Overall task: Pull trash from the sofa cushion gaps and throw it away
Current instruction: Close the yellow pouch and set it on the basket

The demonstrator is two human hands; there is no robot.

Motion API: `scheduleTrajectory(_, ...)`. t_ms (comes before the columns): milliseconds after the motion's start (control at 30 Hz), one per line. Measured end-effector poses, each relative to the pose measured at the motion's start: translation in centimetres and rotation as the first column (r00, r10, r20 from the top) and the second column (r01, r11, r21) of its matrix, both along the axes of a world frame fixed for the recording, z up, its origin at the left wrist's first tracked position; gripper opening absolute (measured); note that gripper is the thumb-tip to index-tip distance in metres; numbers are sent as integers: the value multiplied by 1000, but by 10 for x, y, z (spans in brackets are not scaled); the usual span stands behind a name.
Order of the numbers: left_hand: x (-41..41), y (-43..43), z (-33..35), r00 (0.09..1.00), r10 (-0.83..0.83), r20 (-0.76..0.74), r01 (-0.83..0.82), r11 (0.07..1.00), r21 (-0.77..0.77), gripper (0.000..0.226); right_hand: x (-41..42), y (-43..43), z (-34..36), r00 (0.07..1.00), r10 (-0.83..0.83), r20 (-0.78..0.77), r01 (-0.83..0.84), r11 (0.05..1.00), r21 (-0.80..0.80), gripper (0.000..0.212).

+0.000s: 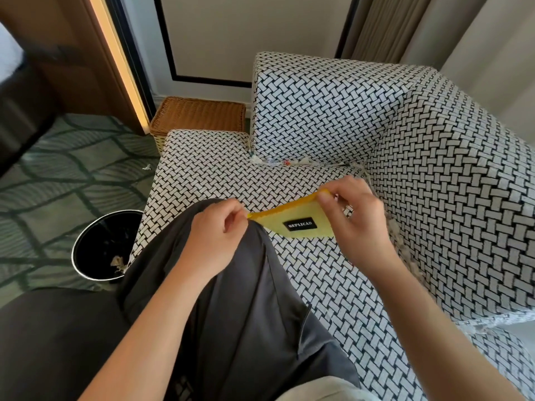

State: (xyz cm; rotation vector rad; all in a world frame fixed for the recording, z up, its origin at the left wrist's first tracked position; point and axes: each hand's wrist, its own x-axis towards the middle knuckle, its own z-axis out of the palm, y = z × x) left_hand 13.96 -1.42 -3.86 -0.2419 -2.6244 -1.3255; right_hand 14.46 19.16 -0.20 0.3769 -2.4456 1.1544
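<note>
dark grey fabric (246, 299), nearest to view, lies draped over the seat cushion (333, 285) and over the person's lap, rising to a peak just under the left hand (214, 233). left hand: fingers curled in narrow, pinching the left corner of a yellow pouch (295, 221) right at that fabric peak. right hand (356, 224): thumb and fingers closed on the pouch's upper right corner. pouch is held flat between both hands just above the seat cushion, orange edge along its top, black label with white lettering on its face, tilted so the right corner sits higher.

sofa (434, 169): black-and-white basket-weave cover on seat, backrest and arm. gap between seat cushion and backrest holds small trash scraps (278, 161), whitish with bits of red and blue, lined along the seam, well apart from both hands. pale fluffy bits (395, 227) sit along the seam at the right side of the seat, just beside the right hand; cannot tell what they are.

floor: green patterned carpet (58, 175). black round bin (105, 244) stands on it against the seat's left front corner, with pale crumpled scraps inside near the bottom. one small white scrap (147, 167) lies on the carpet left of the seat. wicker basket (198, 117) stands behind the seat, beside the backrest, against the wall.
</note>
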Motion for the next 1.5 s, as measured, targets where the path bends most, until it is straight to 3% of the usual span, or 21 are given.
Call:
scheduleTrajectory(67, 1, 3, 3, 995, 65, 74, -81, 967, 240, 31, 2, -13, -2, 995, 19, 103, 4, 974, -226, 18)
scheduleTrajectory(133, 2, 1, 8, 982, 3, 190, -110, 824, 555, 12, 1, -24, -2, 975, 41, 218, 51, 915, -400, 22)
scheduleTrajectory(200, 3, -5, 7, 947, -210, 245, -45, 666, 744, 49, -4, -35, 1, 953, 47, 301, 111, 866, -488, 24)
scheduleTrajectory(233, 5, -7, 8, 918, -301, 260, 3, 659, 752, 63, -8, -41, 3, 940, 63, 336, 134, 837, -531, 26)
scheduleTrajectory(300, 9, -8, 14, 886, -350, 304, 46, 719, 694, 56, -20, -54, 8, 910, 114, 399, 181, 755, -630, 31)
scheduleTrajectory(367, 5, -10, 18, 913, -211, 350, -89, 733, 674, 34, -31, -66, 14, 863, 191, 468, 237, 664, -709, 31)
scheduleTrajectory(433, -7, -17, 16, 910, -105, 401, -231, 675, 701, 24, -43, -78, 18, 832, 284, 476, 214, 628, -748, 22)
scheduleTrajectory(500, -19, -22, 14, 886, -70, 459, -337, 582, 740, 20, -53, -89, 18, 817, 342, 464, 81, 729, -680, 14)
scheduleTrajectory(600, -41, -35, 9, 869, -11, 494, -427, 485, 763, 17, -72, -105, 10, 770, 381, 511, -88, 858, -506, 22)
scheduleTrajectory(700, -72, -58, 0, 860, 82, 504, -469, 520, 714, 19, -100, -121, -6, 699, 383, 604, -122, 896, -427, 21)
scheduleTrajectory(800, -106, -80, -13, 838, 120, 532, -496, 574, 652, 19, -133, -138, -25, 708, 357, 610, -119, 911, -395, 14)
scheduleTrajectory(967, -175, -109, -49, 844, 114, 524, -464, 646, 607, 15, -203, -170, -75, 698, 302, 650, 34, 891, -452, 17)
scheduleTrajectory(1067, -219, -119, -76, 828, 169, 535, -512, 616, 599, 20, -243, -187, -108, 741, 225, 633, 101, 894, -436, 18)
scheduleTrajectory(1267, -321, -132, -125, 823, 286, 490, -563, 519, 643, 22, -341, -215, -157, 861, 36, 508, 84, 974, -211, 7)
scheduleTrajectory(1367, -371, -137, -142, 864, 338, 374, -503, 610, 612, 22, -397, -222, -178, 921, -55, 386, 94, 992, -84, 12)
scheduleTrajectory(1500, -432, -136, -149, 877, 397, 269, -479, 702, 527, 22, -460, -226, -188, 945, -82, 315, 113, 990, -80, 10)
